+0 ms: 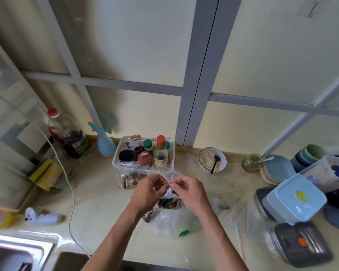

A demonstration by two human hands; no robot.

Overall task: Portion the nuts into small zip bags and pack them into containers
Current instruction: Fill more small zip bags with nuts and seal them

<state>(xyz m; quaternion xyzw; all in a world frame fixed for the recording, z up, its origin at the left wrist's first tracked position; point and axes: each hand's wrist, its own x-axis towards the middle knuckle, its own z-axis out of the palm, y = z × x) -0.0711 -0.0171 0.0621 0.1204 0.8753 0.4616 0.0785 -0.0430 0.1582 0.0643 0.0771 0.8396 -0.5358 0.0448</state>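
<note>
Both hands, left hand point(149, 189) and right hand point(188, 189), pinch the small clear red-striped zip bag point(165, 174) at twelve o'clock above the loose nuts point(167, 203); best spread its mouth wide.

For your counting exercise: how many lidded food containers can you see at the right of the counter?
2 clearly: a light blue container with a yellow spot on its lid, and a grey one with an orange spot, nearer the front edge. Others may be hidden beneath the blue one.

A thin, clear, glossy plastic zip bag point(165, 176) is seen above the desk point(98, 208), whose pale stone-like surface is smooth and faintly shiny. The blue container lid point(296, 198) is moulded in glossy plastic; the sink point(18, 249) is made of brushed metal.
</note>
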